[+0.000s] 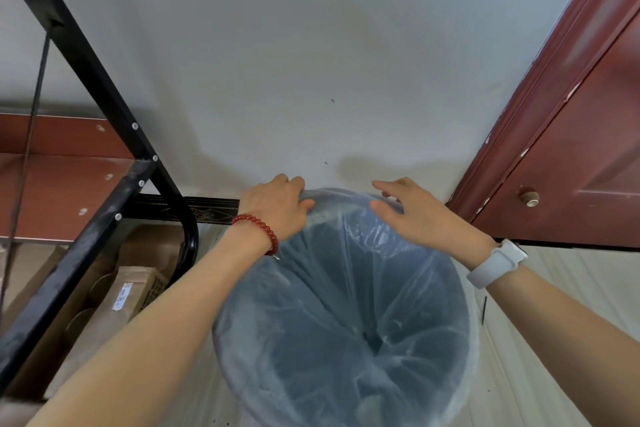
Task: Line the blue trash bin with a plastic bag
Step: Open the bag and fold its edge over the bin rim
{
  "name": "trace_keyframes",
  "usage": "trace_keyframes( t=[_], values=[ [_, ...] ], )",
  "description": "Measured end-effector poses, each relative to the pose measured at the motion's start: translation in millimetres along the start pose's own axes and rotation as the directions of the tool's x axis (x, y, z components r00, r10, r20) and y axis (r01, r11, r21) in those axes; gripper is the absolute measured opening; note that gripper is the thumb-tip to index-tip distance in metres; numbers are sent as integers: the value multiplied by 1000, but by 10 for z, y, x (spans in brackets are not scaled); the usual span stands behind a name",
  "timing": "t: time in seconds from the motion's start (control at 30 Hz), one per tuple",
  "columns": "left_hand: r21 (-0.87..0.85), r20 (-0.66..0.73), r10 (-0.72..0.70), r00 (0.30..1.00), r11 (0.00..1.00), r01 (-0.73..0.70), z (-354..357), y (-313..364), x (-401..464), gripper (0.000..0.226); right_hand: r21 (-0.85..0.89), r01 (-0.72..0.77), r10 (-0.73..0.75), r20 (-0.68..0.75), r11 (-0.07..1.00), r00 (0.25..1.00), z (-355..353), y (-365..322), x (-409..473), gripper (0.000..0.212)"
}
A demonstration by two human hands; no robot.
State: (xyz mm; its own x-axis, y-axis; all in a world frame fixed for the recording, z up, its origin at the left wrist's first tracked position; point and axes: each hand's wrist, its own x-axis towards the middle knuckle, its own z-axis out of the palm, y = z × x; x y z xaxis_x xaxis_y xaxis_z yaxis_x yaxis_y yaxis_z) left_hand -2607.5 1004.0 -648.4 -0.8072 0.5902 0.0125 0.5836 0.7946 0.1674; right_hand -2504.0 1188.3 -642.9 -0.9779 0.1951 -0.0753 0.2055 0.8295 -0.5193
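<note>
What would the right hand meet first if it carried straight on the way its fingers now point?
Probably the left hand: the right hand has its fingers pointing leftward along the far rim of the plastic bag, though depth is unclear and it might pass behind, toward the wall.

Your head view is evenly lit, soft daylight-like, no hard glare. The white wall [311, 45] carries faint grey shadows just above both hands, strongest above your right hand [412, 211]. Weak sheen shows on the plastic bag [363, 288] folds. Wide-angle bending is heavy: the black metal frame [86, 62] and red door [571, 114] lean inward at the edges. Forearms near the bottom corners look slightly soft.
</note>
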Motion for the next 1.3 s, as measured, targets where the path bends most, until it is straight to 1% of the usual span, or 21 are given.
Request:
trace_keyframes(
  t=[0.07, 0.1, 0.2, 0.23, 0.27, 0.3, 0.33, 0.4, 0.43, 0.47, 0.5, 0.57, 0.63, 0.73, 0.87, 0.93, 1.0, 1.07, 1.17, 1.23, 1.3],
  values=[
    [32, 134, -20, 991, 999, 16, -111, -156, -52, 25, -19, 9, -9, -12, 1000, 1000, -7, -6, 61, 47],
    [38, 230, -27, 973, 999, 19, -174, -231, -74, 27, -39, 13, -14, -11, 999, 1000, -1, -21, 90, 46],
    [39, 506, -40, 862, 999, 23, -380, -367, -115, 36, -109, 64, -61, 25, 992, 998, 61, -120, 149, 35],
    [23, 564, -25, 825, 1000, 15, -435, -381, -122, 41, -133, 89, -86, 29, 987, 996, 88, -158, 161, 28],
    [-20, 585, 6, 811, 1000, 7, -470, -380, -127, 47, -153, 110, -108, 21, 982, 994, 107, -194, 164, 24],
    [-88, 562, 44, 826, 996, 7, -490, -355, -128, 53, -167, 126, -127, 6, 978, 992, 117, -223, 166, 21],
    [-184, 495, 83, 865, 983, 11, -494, -305, -127, 56, -174, 142, -146, -10, 974, 989, 114, -242, 171, 21],
    [-429, 294, 143, 945, 904, -3, -448, -165, -108, 51, -176, 173, -182, -34, 969, 983, 75, -263, 185, 21],
    [-534, 206, 157, 966, 845, -23, -412, -93, -81, 46, -163, 186, -196, -46, 969, 980, 37, -275, 191, 20],
    [-595, 148, 166, 975, 802, -47, -381, -26, -52, 41, -138, 196, -205, -59, 971, 977, -7, -290, 196, 19],
    [-610, 118, 180, 977, 789, -71, -348, 19, -17, 37, -107, 198, -206, -70, 974, 976, -51, -306, 197, 17],
    [-576, 132, 213, 968, 811, -100, -319, 73, 42, 29, -54, 174, -177, -59, 983, 982, -122, -324, 189, 13],
    [-559, 192, 220, 956, 825, -77, -314, 76, 79, 21, -18, 123, -123, -3, 992, 992, -158, -314, 174, 7],
    [-545, 224, 188, 956, 838, -36, -275, 57, 109, 9, 28, 53, -54, 61, 998, 997, -173, -278, 158, 10],
    [-466, 170, 168, 971, 882, -71, -173, 67, 95, 7, 68, -15, 4, 158, 998, 987, -198, -239, 127, 18],
    [-433, 109, 155, 982, 896, -93, -122, 76, 74, 11, 31, -27, 20, 227, 999, 974, -229, -216, 97, 26],
    [-411, 36, 134, 990, 905, -108, -82, 92, 49, 15, 23, -51, 43, 263, 998, 964, -256, -190, 65, 28],
    [-377, -38, 129, 991, 917, -134, -56, 112, 31, 18, 27, -71, 62, 241, 997, 968, -257, -164, 35, 23],
    [-262, -106, 146, 984, 950, -170, -37, 135, 23, 24, 36, -72, 67, 115, 997, 991, -210, -135, 2, 16],
    [-220, -106, 157, 982, 959, -177, -20, 147, 25, 27, 17, -57, 57, 44, 998, 997, -158, -131, -20, 18],
    [-267, -80, 146, 986, 950, -163, -1, 160, 21, 25, -59, -30, 29, -16, 998, 999, -100, -123, -38, 21]
  ],
)
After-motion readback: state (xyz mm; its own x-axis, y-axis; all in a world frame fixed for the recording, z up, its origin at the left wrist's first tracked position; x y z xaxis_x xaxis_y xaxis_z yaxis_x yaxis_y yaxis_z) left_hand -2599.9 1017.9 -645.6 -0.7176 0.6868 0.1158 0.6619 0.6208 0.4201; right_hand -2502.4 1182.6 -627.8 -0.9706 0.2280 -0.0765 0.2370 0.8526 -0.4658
